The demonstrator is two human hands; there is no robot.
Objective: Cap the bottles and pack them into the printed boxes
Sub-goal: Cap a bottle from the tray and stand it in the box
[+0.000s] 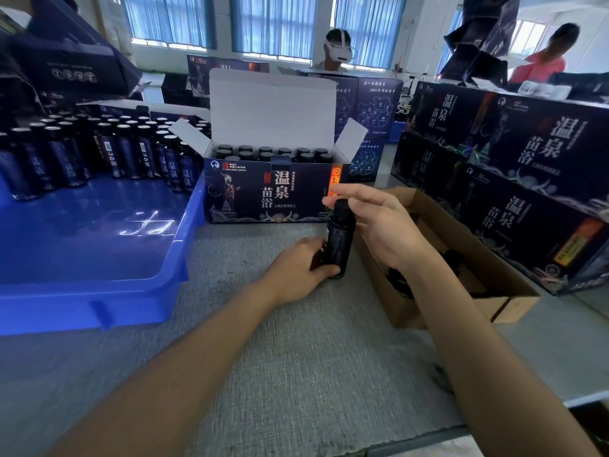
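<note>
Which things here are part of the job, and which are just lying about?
In use: bottle held by left hand, right hand pinching its cap, open printed box, blue tray of bottles, cardboard box.
Lying about: closed stacked boxes at right, headset wearer opposite.

- Daylight comes from the curtained windows (273,26) at the back, and their lower panes are blown out white.
- The room is evenly bright, and shadows on the grey table (313,357) are faint and soft.
- White glare streaks cross the blue tray (82,252) (near its right wall).
- Wide-angle bending tilts the stacked boxes (534,150) at right.
- The table's weave smears toward the bottom edge, and the bottle (337,239) label is too blurred to read.
</note>
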